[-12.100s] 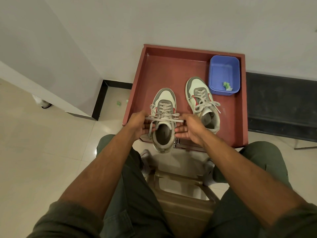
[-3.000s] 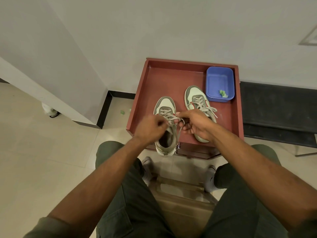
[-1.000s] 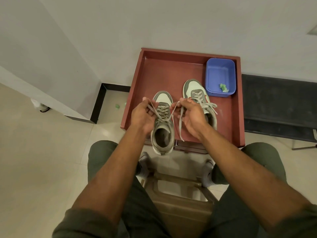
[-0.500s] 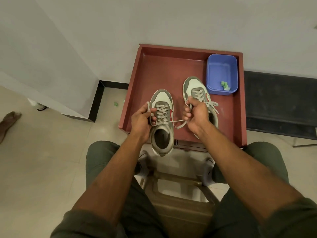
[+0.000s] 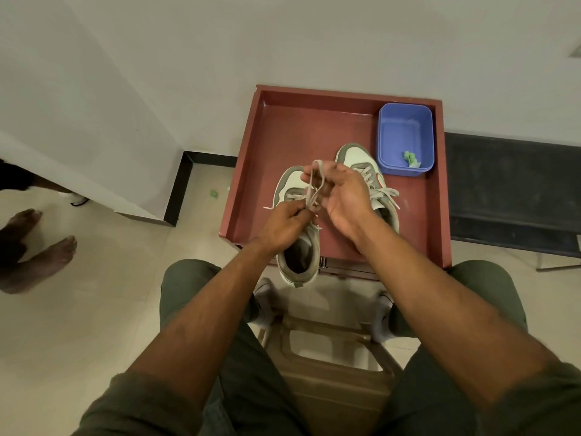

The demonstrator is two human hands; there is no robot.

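Head camera shows my left hand (image 5: 284, 223) pinching the lace (image 5: 312, 187) at the near shoe (image 5: 297, 262) on the red tray (image 5: 283, 130), right hand (image 5: 344, 196) gripping its loop, so I'd pull it taut while wrapping.

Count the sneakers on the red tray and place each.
2. The left sneaker lies at the near edge of the tray, heel overhanging, under the left hand; the right sneaker lies beside the blue tub, partly behind the right hand.
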